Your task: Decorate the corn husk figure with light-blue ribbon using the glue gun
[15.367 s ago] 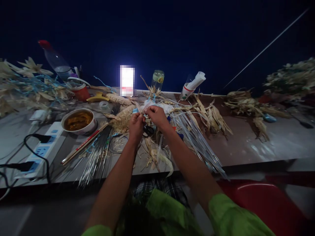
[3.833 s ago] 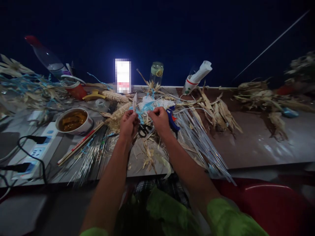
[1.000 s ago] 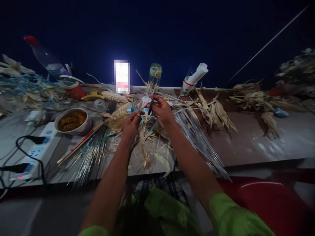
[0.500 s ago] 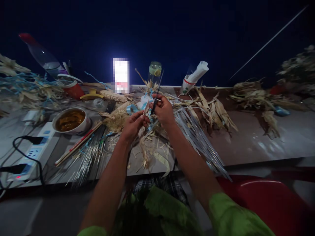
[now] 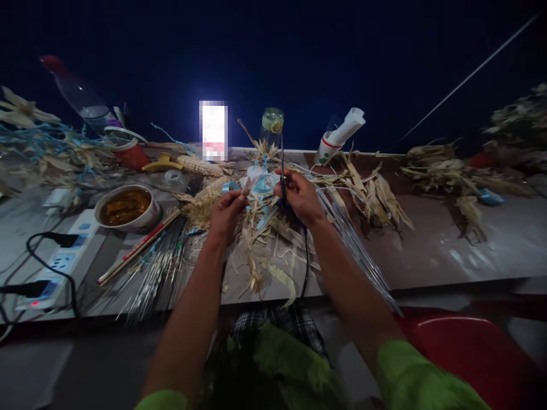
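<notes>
My left hand (image 5: 225, 215) pinches a small pale piece of corn husk (image 5: 247, 185) between thumb and fingertips. My right hand (image 5: 303, 198) is closed around dark scissors (image 5: 282, 171), whose blades point up and away from me. A gap separates the two hands. Between and behind them lie light blue ribbon (image 5: 265, 183) and husk scraps. Just beyond stands a husk flower shape (image 5: 265, 149) with blue ties. Strips of dried husk (image 5: 252, 256) are scattered below my hands.
To the left are a bowl of brown liquid (image 5: 123, 208), a power strip (image 5: 64, 262), chopsticks (image 5: 137, 247) and thin metal wires (image 5: 158, 273). Grey rods (image 5: 359, 250) and dried husks (image 5: 378, 199) lie right. Behind stand a glowing screen (image 5: 213, 128), jar (image 5: 272, 122) and paper cup (image 5: 327, 149).
My hands have moved apart. The right hand has shifted right with the scissors, which now point more upright; the left has drawn slightly away with the husk piece.
</notes>
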A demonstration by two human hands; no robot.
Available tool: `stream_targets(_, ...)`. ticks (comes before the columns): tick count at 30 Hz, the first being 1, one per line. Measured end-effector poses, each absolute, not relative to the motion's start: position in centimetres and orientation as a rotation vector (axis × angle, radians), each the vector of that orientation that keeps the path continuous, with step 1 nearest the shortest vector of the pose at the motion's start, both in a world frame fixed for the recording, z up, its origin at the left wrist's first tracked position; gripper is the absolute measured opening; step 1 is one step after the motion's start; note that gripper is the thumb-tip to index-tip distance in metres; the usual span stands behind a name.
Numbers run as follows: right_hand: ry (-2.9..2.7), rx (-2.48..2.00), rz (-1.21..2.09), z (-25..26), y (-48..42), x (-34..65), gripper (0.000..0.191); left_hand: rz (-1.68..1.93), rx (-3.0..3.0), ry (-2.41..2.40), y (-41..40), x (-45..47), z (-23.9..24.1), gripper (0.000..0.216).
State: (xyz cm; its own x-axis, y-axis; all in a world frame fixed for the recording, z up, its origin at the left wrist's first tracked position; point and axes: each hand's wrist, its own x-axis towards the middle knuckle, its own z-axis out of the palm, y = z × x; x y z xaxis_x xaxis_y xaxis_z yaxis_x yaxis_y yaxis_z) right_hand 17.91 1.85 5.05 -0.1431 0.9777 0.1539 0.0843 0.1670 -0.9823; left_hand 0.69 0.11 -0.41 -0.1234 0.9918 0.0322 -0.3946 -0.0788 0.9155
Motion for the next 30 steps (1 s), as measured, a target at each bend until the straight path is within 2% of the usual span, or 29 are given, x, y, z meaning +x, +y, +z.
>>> stream_targets(10,-1.761,-1.228,1.420,7.1,1.4,23.6,0.036,1.400,0.777,0.989,-0.1,0.4,0.2,0.025)
stream_targets(17,-1.979,-1.287,1.413,8.9,1.6,25.3,0.032,1.396,0.804,1.036,0.0,0.4,0.3,0.028)
stream_targets(25,-2.317,-1.332,1.401,9.8,2.2,27.1,0.055,1.411,1.156,1.260,0.4,-0.1,-0.4,0.024)
stream_targets(30,-2.497,-1.171,1.695,10.6,4.1,29.8,0.053,1.424,1.573,1.340,0.7,-0.4,-0.7,0.016)
